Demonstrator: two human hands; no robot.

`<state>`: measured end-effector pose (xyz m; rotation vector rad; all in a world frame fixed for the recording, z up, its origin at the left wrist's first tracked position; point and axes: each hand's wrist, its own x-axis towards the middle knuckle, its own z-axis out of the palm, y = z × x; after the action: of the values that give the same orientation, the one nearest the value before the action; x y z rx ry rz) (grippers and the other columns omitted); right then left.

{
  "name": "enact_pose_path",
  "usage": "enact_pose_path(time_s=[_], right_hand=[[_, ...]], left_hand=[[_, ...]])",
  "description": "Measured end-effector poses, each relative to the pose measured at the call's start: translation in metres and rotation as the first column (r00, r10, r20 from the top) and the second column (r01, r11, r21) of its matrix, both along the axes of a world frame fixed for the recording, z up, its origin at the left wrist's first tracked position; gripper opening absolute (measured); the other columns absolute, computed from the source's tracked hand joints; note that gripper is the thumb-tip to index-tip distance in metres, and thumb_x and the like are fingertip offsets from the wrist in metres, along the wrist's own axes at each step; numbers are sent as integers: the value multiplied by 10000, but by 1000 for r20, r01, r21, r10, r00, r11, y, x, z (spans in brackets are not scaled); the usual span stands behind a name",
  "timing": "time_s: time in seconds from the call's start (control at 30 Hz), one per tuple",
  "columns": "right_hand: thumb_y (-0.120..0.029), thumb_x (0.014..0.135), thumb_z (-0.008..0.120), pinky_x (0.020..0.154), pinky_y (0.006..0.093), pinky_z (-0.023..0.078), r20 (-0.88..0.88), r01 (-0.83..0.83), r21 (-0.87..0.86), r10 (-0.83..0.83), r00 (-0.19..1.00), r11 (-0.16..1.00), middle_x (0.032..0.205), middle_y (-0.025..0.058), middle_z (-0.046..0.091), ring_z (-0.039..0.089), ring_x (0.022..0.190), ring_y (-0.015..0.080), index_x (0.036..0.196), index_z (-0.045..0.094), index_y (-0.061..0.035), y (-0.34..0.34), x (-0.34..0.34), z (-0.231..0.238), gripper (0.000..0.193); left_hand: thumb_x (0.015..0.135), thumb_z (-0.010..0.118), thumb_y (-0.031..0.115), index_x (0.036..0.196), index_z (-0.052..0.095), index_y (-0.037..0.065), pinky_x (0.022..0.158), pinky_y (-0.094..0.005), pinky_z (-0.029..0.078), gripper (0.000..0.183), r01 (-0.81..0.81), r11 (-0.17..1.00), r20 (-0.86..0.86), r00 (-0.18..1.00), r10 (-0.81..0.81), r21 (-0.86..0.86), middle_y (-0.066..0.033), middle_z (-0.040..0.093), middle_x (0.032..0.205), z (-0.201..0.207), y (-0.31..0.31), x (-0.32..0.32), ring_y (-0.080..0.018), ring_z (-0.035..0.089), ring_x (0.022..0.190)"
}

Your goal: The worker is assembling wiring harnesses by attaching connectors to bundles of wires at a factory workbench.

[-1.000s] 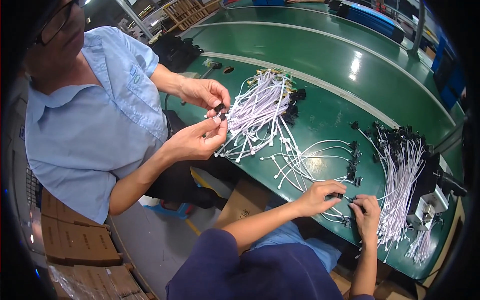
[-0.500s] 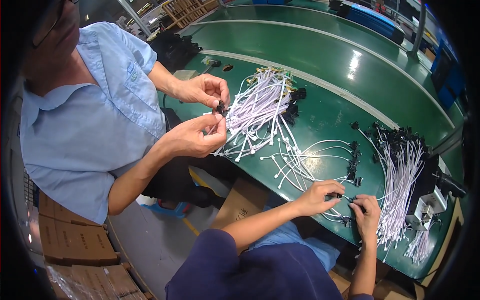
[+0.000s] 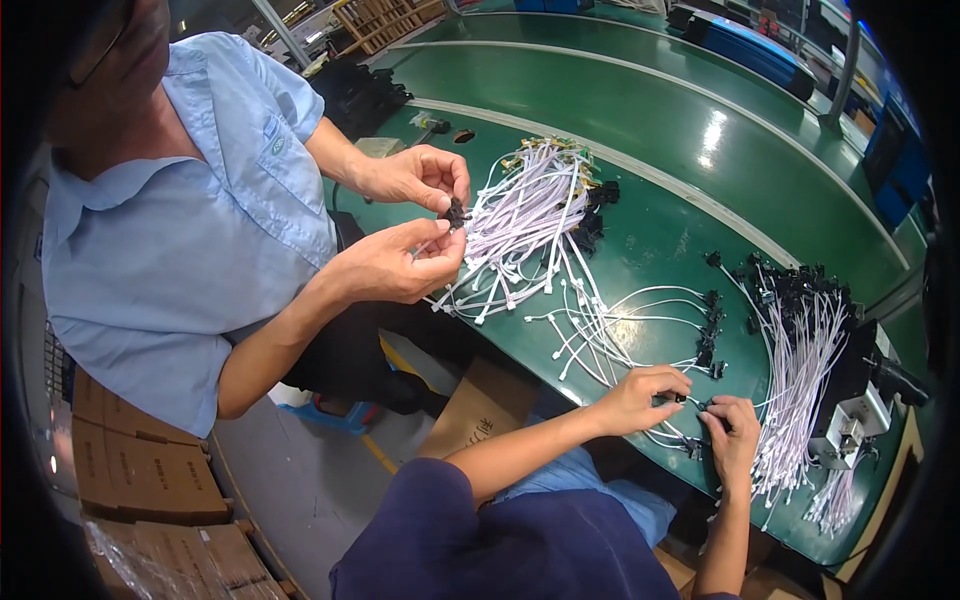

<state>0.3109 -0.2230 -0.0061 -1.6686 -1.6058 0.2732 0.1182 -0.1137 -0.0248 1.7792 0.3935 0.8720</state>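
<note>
The left hand (image 3: pixel 648 402) has its grip clamped on a black plug (image 3: pixel 669 399), pinched between thumb and fingers above the near edge of the green desk (image 3: pixel 655 235). Just to its right, the right hand (image 3: pixel 733 430) has thumb and finger together on a small dark clip (image 3: pixel 704 406). A short stretch of white wire (image 3: pixel 692 401) shows between the 2 hands, which are near each other but apart.

Beyond the left hand, loose white cords (image 3: pixel 645 311) curve across the desk to a row of black ends (image 3: pixel 711 325). Close to the right hand's right side lies a big bundle of white cords (image 3: pixel 800 350), its black tops (image 3: pixel 795 285) pointing away from the person. Next to that bundle stands a metal bracket (image 3: pixel 850 428), with a smaller bundle (image 3: pixel 832 500) below it.

On the left, a co-worker in a light blue shirt (image 3: pixel 190 240) holds a black piece (image 3: pixel 455 214) in 2 hands, beside another heap of white cords (image 3: pixel 530 215). A cardboard box (image 3: pixel 478 410) sits below the desk edge, and brown cartons (image 3: pixel 150 475) are stacked at lower left.
</note>
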Motion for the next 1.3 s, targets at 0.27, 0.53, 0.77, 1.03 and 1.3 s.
enact_pose_path(time_s=[0.27, 0.53, 0.77, 1.03, 1.3], right_hand=[[9, 684, 740, 702, 349, 470, -3, -7, 19, 7, 1000, 1000, 886, 137, 648, 588, 817, 285, 803, 630, -2, 2, 2, 1, 162], [23, 677, 741, 690, 328, 470, 13, 15, 7, -15, 1000, 1000, 867, 121, 645, 595, 795, 255, 803, 628, -8, 1, 1, 1, 172], [-3, 690, 748, 718, 342, 477, -8, -7, -11, 7, 1000, 1000, 887, 134, 656, 600, 822, 278, 806, 642, -5, 1, -2, 4, 157], [3, 688, 744, 714, 337, 478, 0, 2, 13, -2, 1000, 1000, 883, 133, 658, 605, 817, 271, 805, 633, -6, 0, 2, 1, 163], [1, 684, 749, 708, 340, 469, -14, 8, 4, -8, 1000, 1000, 878, 129, 654, 595, 804, 273, 798, 633, -9, 1, 1, 2, 163]], left_hand=[[761, 693, 20, 963, 641, -26, 817, -336, 517, 214, 4, 1000, 16, 1000, -4, 8, -159, 640, 1079, 1, 4, 2, -276, 646, 962], [756, 695, 13, 959, 643, -21, 795, -327, 518, 212, 7, 999, 45, 999, -6, -31, -145, 641, 1075, -5, -1, 3, -257, 647, 940], [746, 675, 3, 1045, 593, -14, 710, -314, 508, 310, -50, 999, 32, 998, 49, 1, -133, 624, 900, 0, 0, 2, -222, 633, 776], [746, 654, -31, 1003, 601, -27, 731, -309, 521, 263, -9, 999, 68, 998, 5, 50, -135, 633, 1017, -1, 1, 5, -230, 641, 814], [743, 656, -34, 981, 614, -34, 742, -308, 519, 241, -9, 1000, 75, 997, 9, 11, -142, 628, 1033, -5, 1, 6, -236, 646, 844]])
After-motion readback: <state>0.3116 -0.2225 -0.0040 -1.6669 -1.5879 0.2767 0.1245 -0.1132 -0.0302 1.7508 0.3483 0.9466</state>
